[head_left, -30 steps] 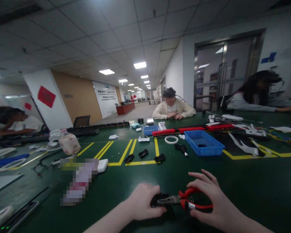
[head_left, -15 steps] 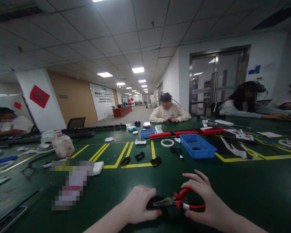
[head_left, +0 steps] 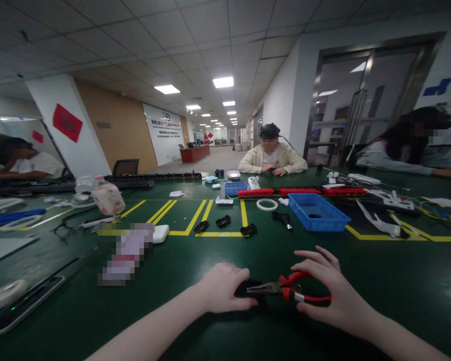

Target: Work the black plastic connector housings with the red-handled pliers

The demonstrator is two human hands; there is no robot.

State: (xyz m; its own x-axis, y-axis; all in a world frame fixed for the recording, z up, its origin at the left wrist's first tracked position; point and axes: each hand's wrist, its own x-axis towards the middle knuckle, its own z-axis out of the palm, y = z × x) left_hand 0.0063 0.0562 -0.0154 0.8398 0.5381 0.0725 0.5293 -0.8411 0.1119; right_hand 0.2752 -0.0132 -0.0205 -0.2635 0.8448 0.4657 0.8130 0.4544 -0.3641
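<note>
Green worktop [head_left: 195, 260], small black plastic part [head_left: 244, 289] worked low centre, between both hands.
Left hand [head_left: 225, 286] pinches it; right hand [head_left: 334, 288] curls round red-handled needle-nose pliers [head_left: 272, 288], nose at the part. Part looks light, stiff, maybe slick: hold its sides. Pliers: take the grips. Room ahead up to loose black pieces [head_left: 223, 221], blue tray [head_left: 323, 225]; near edge unseen.

We have bare table [head_left: 278, 249] just beyond our right fingers [head_left: 310, 267]; farther ahead, the blue tray [head_left: 323, 223] blocks us.
</note>
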